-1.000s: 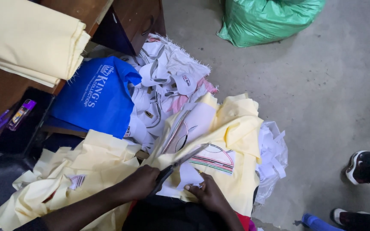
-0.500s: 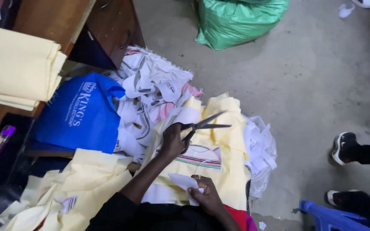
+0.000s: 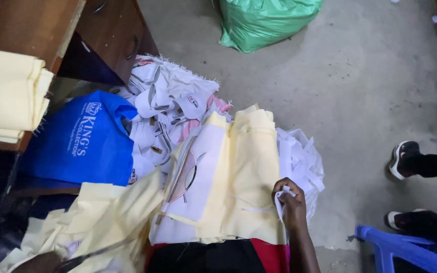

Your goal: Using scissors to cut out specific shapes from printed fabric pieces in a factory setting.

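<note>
Your right hand [image 3: 292, 205] pinched a white fabric strip [image 3: 279, 199] at the yellow cloth's [image 3: 244, 177] 4 o'clock edge.
Left hand [image 3: 44, 263], blurry at 7 o'clock, gripped scissors [image 3: 92, 255]; blue bag [image 3: 82, 139] at 10, green sack [image 3: 264, 20] at 12.

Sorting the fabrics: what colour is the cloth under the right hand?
Pale yellow cloth, under the right hand; seen in the head view.

Fabric panel [image 3: 238, 177] across the person's lap, right hand [image 3: 292, 205] on its right edge; heap of fabric scraps [image 3: 170, 108] behind it; tote bag [image 3: 79, 139] left of the heap; folded cloth stack [image 3: 8, 96] on the desk [image 3: 31, 25] far left; tied sack [image 3: 264, 20] on the floor beyond.
</note>
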